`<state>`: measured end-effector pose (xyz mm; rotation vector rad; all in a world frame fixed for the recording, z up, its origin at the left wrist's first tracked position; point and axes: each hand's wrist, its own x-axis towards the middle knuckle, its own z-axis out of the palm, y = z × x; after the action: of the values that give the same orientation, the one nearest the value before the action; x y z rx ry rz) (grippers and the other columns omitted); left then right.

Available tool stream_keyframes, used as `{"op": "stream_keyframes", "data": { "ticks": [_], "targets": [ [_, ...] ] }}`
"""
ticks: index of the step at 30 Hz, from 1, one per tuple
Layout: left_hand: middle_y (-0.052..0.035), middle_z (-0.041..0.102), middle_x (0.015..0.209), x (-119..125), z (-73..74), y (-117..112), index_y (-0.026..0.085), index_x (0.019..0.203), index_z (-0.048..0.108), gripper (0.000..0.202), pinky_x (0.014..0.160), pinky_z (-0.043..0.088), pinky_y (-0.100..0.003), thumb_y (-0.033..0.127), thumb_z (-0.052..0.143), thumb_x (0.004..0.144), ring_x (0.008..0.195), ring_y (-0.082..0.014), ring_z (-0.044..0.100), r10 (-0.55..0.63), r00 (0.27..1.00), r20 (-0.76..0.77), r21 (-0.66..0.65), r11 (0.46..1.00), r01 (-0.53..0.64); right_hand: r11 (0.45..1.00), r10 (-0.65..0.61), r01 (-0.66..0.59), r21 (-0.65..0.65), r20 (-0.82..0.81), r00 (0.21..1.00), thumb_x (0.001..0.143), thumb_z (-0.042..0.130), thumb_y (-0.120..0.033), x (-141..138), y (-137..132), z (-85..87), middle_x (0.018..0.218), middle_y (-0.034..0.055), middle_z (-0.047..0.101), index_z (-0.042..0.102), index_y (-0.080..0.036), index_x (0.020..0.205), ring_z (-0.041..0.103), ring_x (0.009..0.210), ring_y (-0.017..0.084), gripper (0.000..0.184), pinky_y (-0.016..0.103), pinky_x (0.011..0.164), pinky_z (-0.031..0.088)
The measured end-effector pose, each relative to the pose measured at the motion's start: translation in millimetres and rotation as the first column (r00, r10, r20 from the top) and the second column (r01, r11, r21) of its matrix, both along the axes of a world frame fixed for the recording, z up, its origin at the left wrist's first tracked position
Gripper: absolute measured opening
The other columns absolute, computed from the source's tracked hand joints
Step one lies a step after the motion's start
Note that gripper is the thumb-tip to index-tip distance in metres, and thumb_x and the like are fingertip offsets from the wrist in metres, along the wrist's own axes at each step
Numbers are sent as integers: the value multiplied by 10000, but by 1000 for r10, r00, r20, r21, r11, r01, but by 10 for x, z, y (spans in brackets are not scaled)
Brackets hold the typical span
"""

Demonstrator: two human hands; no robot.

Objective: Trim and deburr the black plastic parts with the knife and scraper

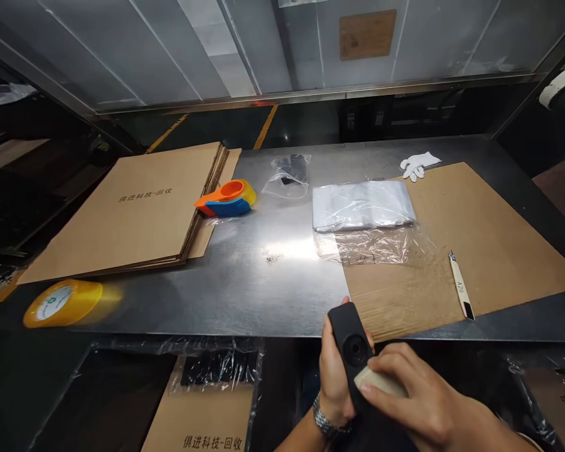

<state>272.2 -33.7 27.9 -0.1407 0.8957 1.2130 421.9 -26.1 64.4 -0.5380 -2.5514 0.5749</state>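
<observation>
Low in front of the table edge, my left hand (333, 376) is wrapped round a black oblong part (347, 323) with a round recessed hole in its face. My right hand (417, 389) pinches a cream-coloured block (379, 382), perhaps a sponge or eraser, and presses it against the part's face just below the hole. The lower end of the black part is covered by the right hand and block. Beyond my hands, a utility knife (461, 285) marked A26 lies on a flat cardboard sheet (503, 232).
A stack of flattened cartons (145, 213) lies at left, with an orange and blue tape dispenser (228, 199) at its edge. Yellow tape (66, 303) sits at the front left. Farther back are a bagged black item (289, 172), clear plastic bags (363, 206) and a white glove (419, 165).
</observation>
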Motion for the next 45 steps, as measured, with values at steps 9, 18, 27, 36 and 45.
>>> {"op": "stream_keyframes", "data": {
  "ticks": [9, 18, 27, 36, 45],
  "targets": [
    [-23, 568, 560, 12, -3, 7, 223, 1330, 408, 545, 534, 394, -229, 526, 364, 878, 513, -135, 474, -3, 1000, 9, -12, 1000, 3, 995, 78, -71, -76, 100, 992, 871, 413, -87, -10, 10, 69, 1005, 160, 542, 535, -91, 1212, 488, 952, 231, 362, 362, 790, 527],
    [-17, 558, 556, -10, 37, -13, 241, 1337, 396, 575, 541, 397, -241, 569, 348, 868, 509, -138, 469, -16, 999, 40, -1, 1000, 16, 988, 108, -91, -126, 136, 985, 813, 423, -24, -8, 23, 70, 1007, 155, 519, 502, -104, 1246, 483, 920, 231, 447, 375, 768, 520],
    [-5, 521, 519, -136, 0, 33, 239, 1348, 353, 527, 507, 340, -223, 484, 373, 882, 478, -129, 416, -21, 998, 56, 42, 999, 18, 968, 23, 4, -253, 102, 994, 854, 417, -12, 346, 201, -115, 1093, 141, 436, 436, -187, 1320, 457, 994, 224, 498, 380, 795, 472],
    [-28, 574, 562, -159, 80, 82, 236, 1370, 346, 562, 557, 375, -238, 533, 291, 896, 522, -141, 468, 11, 1000, 5, 139, 990, -11, 936, -342, 347, -50, 95, 935, 894, 468, -111, 478, 448, -586, 1117, 135, 437, 478, -168, 1272, 424, 1051, 251, 382, 406, 830, 437],
    [-26, 550, 565, -154, 10, 106, 251, 1375, 335, 574, 567, 350, -250, 552, 284, 888, 535, -148, 460, -41, 995, 90, 135, 990, 28, 831, -555, 549, 86, 184, 811, 903, 447, -236, 636, 566, -992, 1087, 158, 486, 531, -111, 1225, 446, 1017, 287, 356, 450, 837, 455]
  ]
}}
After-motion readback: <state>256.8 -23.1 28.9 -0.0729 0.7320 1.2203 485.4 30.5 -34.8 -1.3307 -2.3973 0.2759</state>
